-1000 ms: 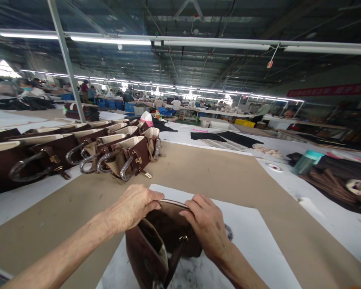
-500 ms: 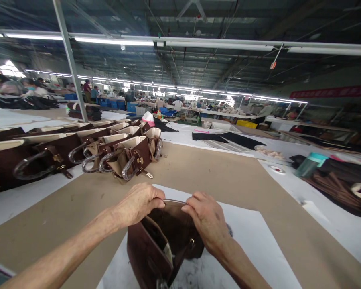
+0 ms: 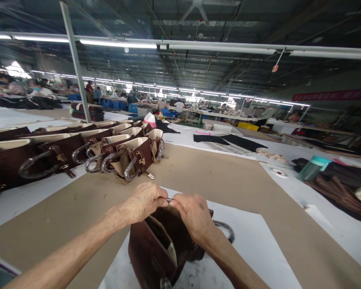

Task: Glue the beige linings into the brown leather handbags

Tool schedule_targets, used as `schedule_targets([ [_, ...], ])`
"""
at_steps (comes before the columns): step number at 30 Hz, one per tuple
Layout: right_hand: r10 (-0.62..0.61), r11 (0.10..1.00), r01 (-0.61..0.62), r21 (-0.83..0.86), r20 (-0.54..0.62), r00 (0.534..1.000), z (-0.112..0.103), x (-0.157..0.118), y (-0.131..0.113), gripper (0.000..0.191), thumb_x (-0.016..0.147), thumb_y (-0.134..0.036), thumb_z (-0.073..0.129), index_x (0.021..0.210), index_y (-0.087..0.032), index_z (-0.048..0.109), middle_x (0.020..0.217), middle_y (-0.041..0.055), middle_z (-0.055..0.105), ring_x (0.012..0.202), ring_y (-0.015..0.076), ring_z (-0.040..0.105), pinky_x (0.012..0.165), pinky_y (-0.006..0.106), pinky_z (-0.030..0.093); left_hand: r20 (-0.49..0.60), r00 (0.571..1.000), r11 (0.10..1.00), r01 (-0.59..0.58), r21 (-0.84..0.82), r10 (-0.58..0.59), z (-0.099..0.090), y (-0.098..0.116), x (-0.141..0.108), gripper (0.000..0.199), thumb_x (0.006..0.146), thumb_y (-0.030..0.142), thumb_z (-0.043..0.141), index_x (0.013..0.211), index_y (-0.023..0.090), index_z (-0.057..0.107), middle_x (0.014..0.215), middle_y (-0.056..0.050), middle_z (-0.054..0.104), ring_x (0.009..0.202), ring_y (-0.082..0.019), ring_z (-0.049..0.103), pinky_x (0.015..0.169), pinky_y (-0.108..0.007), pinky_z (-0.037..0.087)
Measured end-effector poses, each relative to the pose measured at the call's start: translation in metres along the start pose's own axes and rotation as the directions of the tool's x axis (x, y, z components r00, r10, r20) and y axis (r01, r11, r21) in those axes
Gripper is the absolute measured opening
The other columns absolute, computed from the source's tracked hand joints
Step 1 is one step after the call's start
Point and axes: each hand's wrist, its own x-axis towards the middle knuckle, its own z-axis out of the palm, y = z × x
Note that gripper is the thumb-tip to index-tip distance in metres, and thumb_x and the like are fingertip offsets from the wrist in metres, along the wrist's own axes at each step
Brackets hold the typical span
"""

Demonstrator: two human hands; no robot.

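Note:
A dark brown handbag [image 3: 152, 249] stands on a white sheet in front of me, its mouth facing up and its lining partly in view. My left hand [image 3: 149, 200] pinches the bag's far top edge between thumb and fingers. Close beside it, my right hand [image 3: 192, 214] pinches the same edge, the two thumbs almost meeting. A wrapped handle [image 3: 227, 230] loops out on the bag's right side. My right hand and forearm cover part of the bag's right half.
Several brown handbags [image 3: 142, 154] with plastic-wrapped handles crowd the table at left. Brown board [image 3: 216, 172] surrounds the white sheet [image 3: 246, 228]. Toward the right are a roll of tape [image 3: 279, 172], a teal bottle [image 3: 314, 168] and dark cloth [image 3: 333, 188]. Black pieces [image 3: 228, 140] lie farther back.
My right hand has slid left along the bag's edge, closer to my left hand. More of the wrapped handle at the right now shows. The view has shifted slightly.

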Motion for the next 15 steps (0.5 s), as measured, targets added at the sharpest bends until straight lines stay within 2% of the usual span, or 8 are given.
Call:
schedule_targets([
  [6, 0.025, 0.993, -0.027, 0.117, 0.016, 1.0, -0.007, -0.001, 0.008, 0.03, 0.088, -0.023, 0.05, 0.061, -0.019, 0.063, 0.059, 0.0001, 0.062, 0.055, 0.013, 0.05, 0.053, 0.027, 0.025, 0.032, 0.998, 0.997, -0.058, 0.041, 0.057, -0.001, -0.001, 0.001, 0.025, 0.081, 0.03, 0.046, 0.059, 0.02, 0.049, 0.053, 0.003, 0.036, 0.052, -0.011, 0.034, 0.052, -0.022, 0.022],
  [11, 0.059, 0.955, -0.066, 0.288, 0.035, 0.998, -0.024, -0.017, 0.038, 0.019, 0.082, -0.02, 0.057, 0.066, -0.021, 0.066, 0.07, -0.0029, 0.06, 0.068, 0.0127, 0.055, 0.058, 0.023, 0.033, 0.049, 0.997, 0.998, -0.063, 0.008, 0.062, 0.001, -0.007, 0.0, 0.028, 0.082, 0.031, 0.045, 0.057, 0.019, 0.04, 0.055, 0.003, 0.033, 0.054, -0.01, 0.036, 0.052, -0.021, 0.02],
  [15, 0.125, 0.912, -0.11, 0.395, -0.013, 0.992, -0.023, -0.035, 0.049, 0.019, 0.085, -0.02, 0.053, 0.072, -0.021, 0.067, 0.074, -0.0018, 0.056, 0.073, 0.0137, 0.055, 0.063, 0.024, 0.037, 0.048, 0.997, 0.998, -0.061, 0.004, 0.061, 0.0, -0.006, 0.001, 0.029, 0.08, 0.03, 0.045, 0.056, 0.018, 0.036, 0.054, 0.003, 0.031, 0.054, -0.01, 0.036, 0.051, -0.022, 0.02],
])
